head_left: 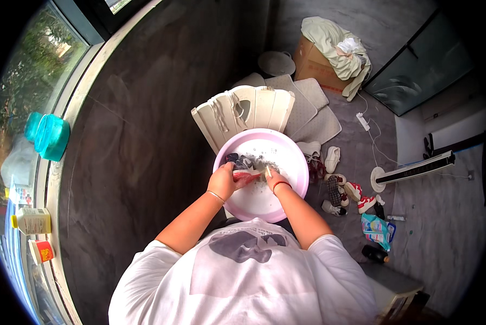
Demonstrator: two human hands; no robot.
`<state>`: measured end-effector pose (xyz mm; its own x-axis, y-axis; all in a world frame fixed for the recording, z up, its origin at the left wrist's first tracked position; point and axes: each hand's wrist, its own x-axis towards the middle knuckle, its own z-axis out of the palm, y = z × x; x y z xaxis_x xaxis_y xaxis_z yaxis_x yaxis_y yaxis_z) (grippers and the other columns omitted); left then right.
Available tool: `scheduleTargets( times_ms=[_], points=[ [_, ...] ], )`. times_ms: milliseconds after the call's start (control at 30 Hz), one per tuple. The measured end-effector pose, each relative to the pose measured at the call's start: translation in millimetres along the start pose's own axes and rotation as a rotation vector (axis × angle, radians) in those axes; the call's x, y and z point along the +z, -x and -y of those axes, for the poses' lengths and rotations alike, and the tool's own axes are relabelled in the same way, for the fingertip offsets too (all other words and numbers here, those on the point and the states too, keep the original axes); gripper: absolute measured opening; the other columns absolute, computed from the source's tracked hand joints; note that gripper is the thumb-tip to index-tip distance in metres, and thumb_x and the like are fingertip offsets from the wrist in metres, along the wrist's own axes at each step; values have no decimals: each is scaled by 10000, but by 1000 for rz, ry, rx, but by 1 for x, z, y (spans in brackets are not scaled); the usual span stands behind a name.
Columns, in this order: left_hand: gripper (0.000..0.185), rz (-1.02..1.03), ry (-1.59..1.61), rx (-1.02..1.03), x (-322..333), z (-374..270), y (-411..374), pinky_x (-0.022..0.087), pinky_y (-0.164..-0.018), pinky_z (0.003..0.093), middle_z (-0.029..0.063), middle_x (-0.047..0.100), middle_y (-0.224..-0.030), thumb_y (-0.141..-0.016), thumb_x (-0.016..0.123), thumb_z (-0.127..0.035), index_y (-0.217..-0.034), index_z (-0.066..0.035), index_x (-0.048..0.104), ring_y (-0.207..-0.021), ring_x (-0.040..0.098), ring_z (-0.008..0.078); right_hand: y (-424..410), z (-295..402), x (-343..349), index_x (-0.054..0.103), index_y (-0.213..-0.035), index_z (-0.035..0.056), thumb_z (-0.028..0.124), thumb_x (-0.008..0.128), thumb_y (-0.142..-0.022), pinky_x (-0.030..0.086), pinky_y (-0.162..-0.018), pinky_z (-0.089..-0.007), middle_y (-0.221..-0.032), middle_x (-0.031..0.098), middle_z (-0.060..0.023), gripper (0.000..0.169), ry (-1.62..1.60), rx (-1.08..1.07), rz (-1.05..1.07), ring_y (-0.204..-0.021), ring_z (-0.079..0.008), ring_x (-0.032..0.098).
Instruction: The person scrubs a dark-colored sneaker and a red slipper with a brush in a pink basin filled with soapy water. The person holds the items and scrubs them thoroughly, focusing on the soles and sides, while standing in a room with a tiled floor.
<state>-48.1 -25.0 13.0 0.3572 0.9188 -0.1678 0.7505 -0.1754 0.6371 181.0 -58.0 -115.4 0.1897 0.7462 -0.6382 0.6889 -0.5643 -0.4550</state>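
Note:
A pink-rimmed plastic basin [300, 162] stands before me with whitish suds and dark specks inside. My left hand [222, 180] grips a dark shoe with a red sole [243, 178] in the left half of the basin. The shoe looks wet. My right hand [274, 176] is closed around a small pale handle [268, 172], likely a scrubbing brush's, beside the sole. Its working end is blurred among dark splashes. Just beyond the basin is a white slatted chair back [273, 106] with pale shoelaces [218, 115] draped over it.
Several shoes [353, 191] lie on the floor at right, near a detergent bag [375, 229] and dark bottle [374, 253]. A tower fan [413, 167] trails a cable to a power strip [363, 121]. Behind the chair are grey mats [318, 124] and a cardboard box [316, 67]. Containers line the windowsill [53, 195].

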Motion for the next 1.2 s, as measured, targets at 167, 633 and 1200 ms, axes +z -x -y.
scheduleTargets(
  times_ms=[167, 633, 1200],
  points=[
    [597, -29, -22, 22, 4, 3, -1, 543, -785, 407, 220, 679, -963, -684, 853, -296, -1126, 20, 604, -873, 676, 354, 15, 12, -15, 345, -1503, 160, 349, 502, -963, 398, -1067, -413, -1361, 529, -246, 593, 119, 19, 98, -1249, -377, 527],
    [488, -24, 8, 67, 5, 2, -3, 532, -730, 429, 180, 669, -883, -692, 841, -347, -951, -20, 587, -825, 670, 352, 79, 52, -16, 349, -1511, 182, 235, 493, -986, 464, -962, -361, -1252, 615, -216, 547, -522, -676, -27, -1134, -305, 627],
    [527, -63, 54, 53, 9, 18, 8, 548, -747, 391, 189, 692, -878, -630, 891, -282, -1004, -16, 632, -812, 682, 351, 38, 0, 24, 278, -1529, 248, 326, 504, -971, 483, -929, -436, -1219, 611, -263, 607, -246, -310, -44, -1076, -406, 626]
  ],
)
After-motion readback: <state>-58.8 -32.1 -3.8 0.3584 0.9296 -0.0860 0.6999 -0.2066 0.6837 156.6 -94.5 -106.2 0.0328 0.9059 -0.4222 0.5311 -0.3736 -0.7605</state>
